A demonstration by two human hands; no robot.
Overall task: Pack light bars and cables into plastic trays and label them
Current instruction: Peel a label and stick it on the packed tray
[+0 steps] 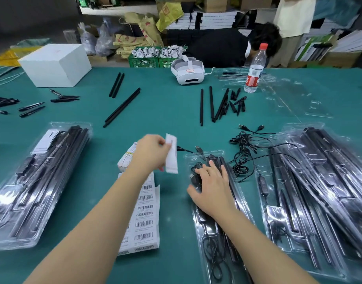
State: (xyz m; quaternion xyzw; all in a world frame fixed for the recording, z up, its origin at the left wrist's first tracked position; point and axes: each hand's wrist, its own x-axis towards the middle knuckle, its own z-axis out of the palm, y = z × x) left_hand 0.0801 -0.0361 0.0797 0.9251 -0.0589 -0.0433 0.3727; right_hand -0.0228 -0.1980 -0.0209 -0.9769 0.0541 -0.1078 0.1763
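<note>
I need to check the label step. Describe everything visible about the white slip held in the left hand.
The white slip is a narrow, paper-like rectangular strip, upright and slightly blurred, with a faint grey mark near its top. The left hand pinches its upper left edge between thumb and fingers, holding it in the air above the green table, just left of the top end of the clear tray that the right hand presses. Any print is unreadable.

Around the barcode label sheet (pixel 145 212), bare green table (pixel 172 111) lies open beyond and just left — filled tray stacks (pixel 39 181) wall the far left, another tray (pixel 219 222) right, with tangled cables (pixel 245 152) behind that tray — loose black bars (pixel 122 107) farther back.
</note>
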